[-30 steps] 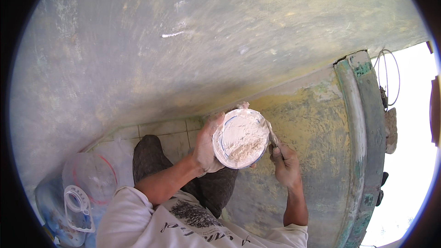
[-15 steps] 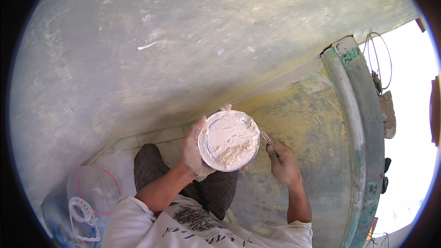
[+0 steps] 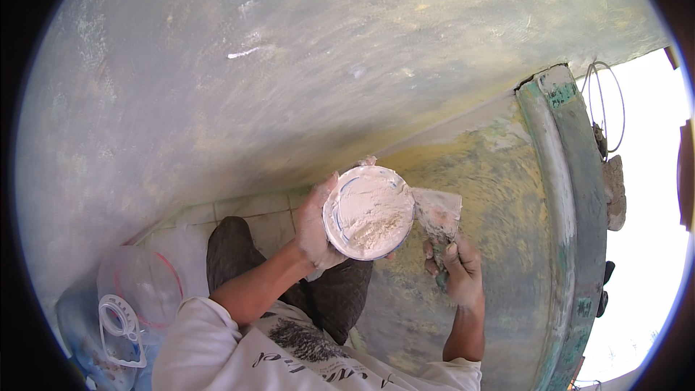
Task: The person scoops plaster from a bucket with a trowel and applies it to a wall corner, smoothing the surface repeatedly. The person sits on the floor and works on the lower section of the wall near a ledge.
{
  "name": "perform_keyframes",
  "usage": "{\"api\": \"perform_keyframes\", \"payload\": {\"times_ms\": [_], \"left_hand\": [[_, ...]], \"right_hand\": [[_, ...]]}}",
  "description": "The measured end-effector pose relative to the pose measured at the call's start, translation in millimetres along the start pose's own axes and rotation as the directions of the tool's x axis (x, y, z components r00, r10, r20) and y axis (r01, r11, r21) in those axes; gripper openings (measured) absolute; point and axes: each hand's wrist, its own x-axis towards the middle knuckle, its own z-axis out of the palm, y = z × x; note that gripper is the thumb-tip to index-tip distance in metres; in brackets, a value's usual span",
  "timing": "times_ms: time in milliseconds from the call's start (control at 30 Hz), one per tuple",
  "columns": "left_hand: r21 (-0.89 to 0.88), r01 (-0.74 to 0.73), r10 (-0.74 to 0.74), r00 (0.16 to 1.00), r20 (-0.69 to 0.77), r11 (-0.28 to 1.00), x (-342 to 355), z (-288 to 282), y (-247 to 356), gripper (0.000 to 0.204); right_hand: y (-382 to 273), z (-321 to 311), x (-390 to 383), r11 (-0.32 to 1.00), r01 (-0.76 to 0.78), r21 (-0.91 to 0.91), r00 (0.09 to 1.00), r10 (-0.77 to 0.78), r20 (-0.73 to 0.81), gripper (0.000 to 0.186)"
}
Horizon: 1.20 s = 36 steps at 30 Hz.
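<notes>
White stuff: soft putty fills the round bowl [image 3: 368, 211].
Left hand [image 3: 316, 228]: fingers curled round the bowl's left rim, holding it up before the wall [image 3: 289, 87].
Right hand [image 3: 456, 268]: fingers closed tight on the scraper [image 3: 438, 216], its blade touching the bowl's right rim.
Floor corner: clear bag [image 3: 130, 297].

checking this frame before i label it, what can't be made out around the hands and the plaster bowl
Head view only:
- Round white bowl of pale plaster: its underside and depth, hidden by the plaster and the left hand.
- Plaster-smeared flat metal scraper: its handle, wrapped by the right hand; the blade's inner edge sits behind the bowl rim.
- Clear plastic container with white ring lid: its contents, blurred at the fisheye rim.
</notes>
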Motion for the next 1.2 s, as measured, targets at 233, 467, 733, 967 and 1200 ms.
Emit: {"api": "perform_keyframes", "payload": {"times_ms": [233, 467, 733, 967, 1200], "left_hand": [[0.058, -0.016, 0.023, 0.992, -0.126, 0.998, 0.0, 0.0, -5.7, 0.074], [0.054, 0.046, -0.043, 0.997, -0.057, 0.997, -2.4, 2.3, -5.1, 0.069], [-0.028, 0.013, -0.013, 1.0, -0.01, 1.0, -10.8, 6.9, -4.7, 0.072], [0.004, 0.017, -0.016, 0.995, -0.103, 1.0, -7.3, -5.7, -6.7, 0.073], [-0.014, 0.029, -0.03, 0.999, -0.044, 0.999, -3.5, 5.1, -6.2, 0.076]], "right_hand": [[6.9, -4.8, -5.7, 0.976, -0.016, -0.217, 0.997, 0.032, 0.071, 0.036], [13.3, 2.3, -1.1, 0.845, 0.011, -0.535, 1.0, -0.012, 0.001, 0.033], [20.7, -6.5, 13.4, 0.542, 0.011, -0.841, 0.997, -0.073, -0.034, 0.04], [-2.4, -9.8, -0.6, 1.0, -0.006, 0.013, 1.0, 0.007, -0.029, 0.04], [3.0, -11.6, -8.4, 0.997, 0.056, -0.052, 0.998, -0.056, -0.002, 0.037]]}}
